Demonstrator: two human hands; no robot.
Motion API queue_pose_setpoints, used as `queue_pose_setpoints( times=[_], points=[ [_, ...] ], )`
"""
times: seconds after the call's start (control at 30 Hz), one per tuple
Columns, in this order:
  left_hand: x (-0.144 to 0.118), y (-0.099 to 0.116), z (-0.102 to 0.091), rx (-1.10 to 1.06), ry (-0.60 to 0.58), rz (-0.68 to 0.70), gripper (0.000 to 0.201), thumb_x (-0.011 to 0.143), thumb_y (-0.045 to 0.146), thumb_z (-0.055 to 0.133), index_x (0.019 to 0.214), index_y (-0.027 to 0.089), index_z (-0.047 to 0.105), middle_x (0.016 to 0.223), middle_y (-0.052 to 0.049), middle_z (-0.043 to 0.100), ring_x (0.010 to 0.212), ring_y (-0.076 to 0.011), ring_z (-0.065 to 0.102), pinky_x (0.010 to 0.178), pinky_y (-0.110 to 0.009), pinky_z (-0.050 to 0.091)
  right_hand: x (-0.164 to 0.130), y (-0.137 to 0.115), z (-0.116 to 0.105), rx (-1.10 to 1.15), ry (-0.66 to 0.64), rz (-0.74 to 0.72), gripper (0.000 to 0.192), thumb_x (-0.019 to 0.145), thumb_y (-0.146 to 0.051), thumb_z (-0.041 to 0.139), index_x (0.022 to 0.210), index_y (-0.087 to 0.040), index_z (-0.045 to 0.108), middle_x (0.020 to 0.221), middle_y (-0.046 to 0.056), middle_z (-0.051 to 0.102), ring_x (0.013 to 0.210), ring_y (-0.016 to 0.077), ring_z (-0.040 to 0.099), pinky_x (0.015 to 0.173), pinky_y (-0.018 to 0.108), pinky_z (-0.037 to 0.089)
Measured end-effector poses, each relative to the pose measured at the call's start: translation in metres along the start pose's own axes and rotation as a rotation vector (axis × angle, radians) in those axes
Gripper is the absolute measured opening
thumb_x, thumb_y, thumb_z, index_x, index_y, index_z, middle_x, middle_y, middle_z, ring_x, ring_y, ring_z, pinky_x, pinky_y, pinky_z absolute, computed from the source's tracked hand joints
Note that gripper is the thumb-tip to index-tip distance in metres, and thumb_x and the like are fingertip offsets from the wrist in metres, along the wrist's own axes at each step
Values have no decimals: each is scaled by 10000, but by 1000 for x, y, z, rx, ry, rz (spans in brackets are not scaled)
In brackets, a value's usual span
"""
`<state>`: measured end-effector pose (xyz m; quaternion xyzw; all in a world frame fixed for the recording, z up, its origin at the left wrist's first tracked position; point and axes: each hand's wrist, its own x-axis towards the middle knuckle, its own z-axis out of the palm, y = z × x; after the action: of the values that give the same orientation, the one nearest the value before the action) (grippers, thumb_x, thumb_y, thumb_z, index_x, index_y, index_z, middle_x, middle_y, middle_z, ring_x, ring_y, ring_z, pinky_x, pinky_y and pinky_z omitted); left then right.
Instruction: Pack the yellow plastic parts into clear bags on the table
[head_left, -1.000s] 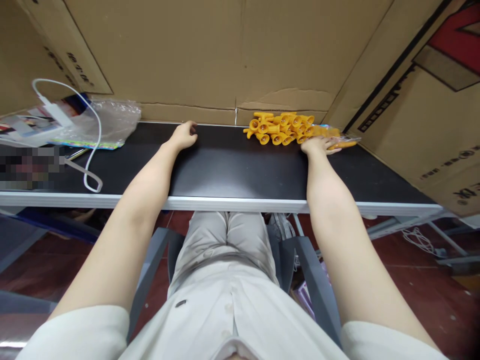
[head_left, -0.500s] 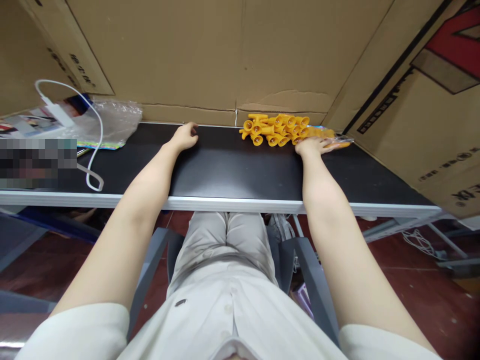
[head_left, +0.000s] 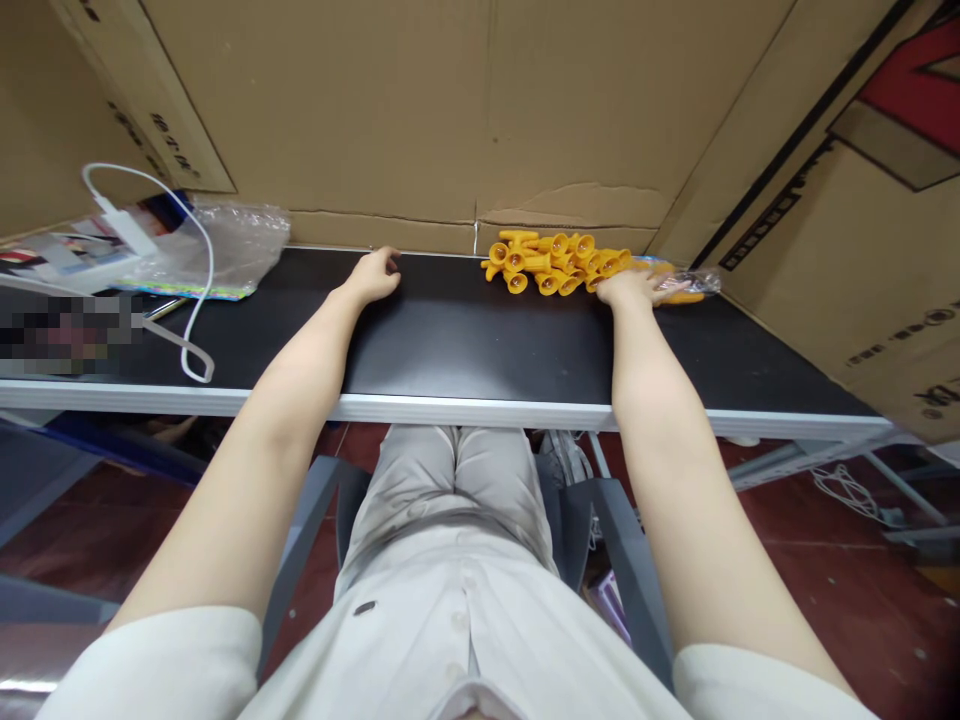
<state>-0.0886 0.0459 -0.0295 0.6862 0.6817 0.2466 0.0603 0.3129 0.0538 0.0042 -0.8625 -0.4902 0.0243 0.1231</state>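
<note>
At the 1 o'clock end of the matte black table (head_left: 465, 340), the right hand (head_left: 630, 288) lies flat, fingers spread on a crinkly clear bag (head_left: 694, 284) beside glossy orange funnel-shaped plastic pieces (head_left: 555, 262). The left hand (head_left: 373, 275), at 11 o'clock, rests loosely curled and empty.

Both bare arms extend forward from short pale sleeves, elbows nearly straight, forearms roughly parallel and well apart. The left hand (head_left: 373, 275) lies palm down at the far edge of the desk (head_left: 465, 330), its fingers (head_left: 390, 262) loosely curled inward — not closed into a fist, gripping nothing. The right hand (head_left: 630, 288) also lies palm down at the far side, wrist level with the forearm, fingers (head_left: 664, 290) stretched flat and pointing to the person's right — whether they pinch anything beneath them cannot be told. Both forearms cross the near edge of the desk.
</note>
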Motion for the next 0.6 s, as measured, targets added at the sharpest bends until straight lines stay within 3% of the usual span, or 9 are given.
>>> queue_pose_setpoints(
  times=[0.1,0.27,0.47,0.6],
  points=[
    [-2,2,-2,1,-14,3,648,950,120,579,1593,55,617,1487,-198,739,1393,-324,706,1225,-375,525,3,0,0,55,51,-40,771,1105,-336,576,1782,-49,345,1842,338,228,1762,492,127,1317,883,54],
    [-3,3,-2,7,-8,6,641,950,117,578,1586,49,623,1462,-197,749,1356,-323,721,1227,-385,527,11,3,8,200,168,-187,594,1074,-148,475,1662,-75,527,1759,291,450,1747,428,253,1302,881,184],
    [1,-3,1,-4,4,23,643,933,116,584,1571,60,636,1421,-180,764,1334,-310,734,1212,-360,536,26,11,12,275,158,-239,522,1018,-142,520,1504,-9,655,1588,316,628,1576,412,548,1324,618,392],
    [4,-6,2,-9,11,30,652,913,129,587,1560,87,649,1410,-172,771,1316,-325,737,1218,-396,539,28,8,11,268,152,-282,527,994,-140,547,1480,28,661,1540,335,647,1501,420,616,1276,514,465]
  ],
)
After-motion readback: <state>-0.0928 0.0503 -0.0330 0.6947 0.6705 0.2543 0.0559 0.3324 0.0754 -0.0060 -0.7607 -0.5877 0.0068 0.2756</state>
